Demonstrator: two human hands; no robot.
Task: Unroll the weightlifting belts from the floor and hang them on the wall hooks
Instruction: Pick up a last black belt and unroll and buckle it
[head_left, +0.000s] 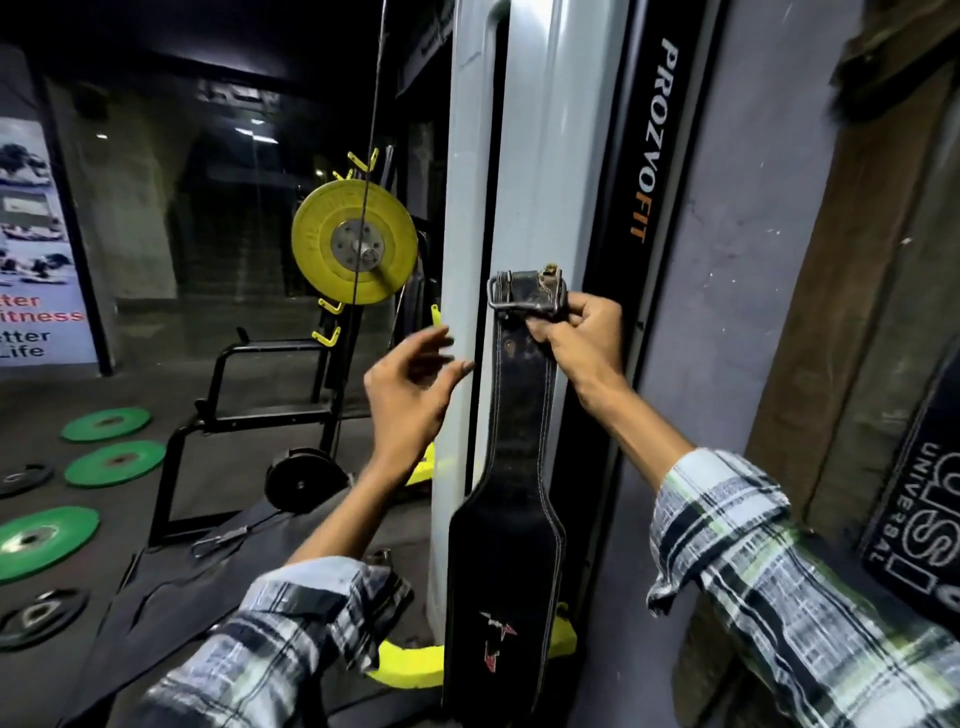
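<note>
A black leather weightlifting belt (506, 545) hangs straight down, fully unrolled, against a white machine upright (540, 156). Its metal buckle (524, 296) is at the top. My right hand (576, 335) grips the strap just under the buckle and holds it against the upright. My left hand (410, 384) hovers a little left of the belt with fingers spread, holding nothing. No hook shows behind the buckle. A second black belt with white "UNIVERSAL" lettering (919, 519) hangs on the wall at the right edge.
A yellow weight plate (353, 241) sits on a rack peg to the left. Green plates (106, 423) and black plates (39, 618) lie on the floor at left. A black frame (249, 415) and yellow machine feet (410, 665) stand near the upright's base.
</note>
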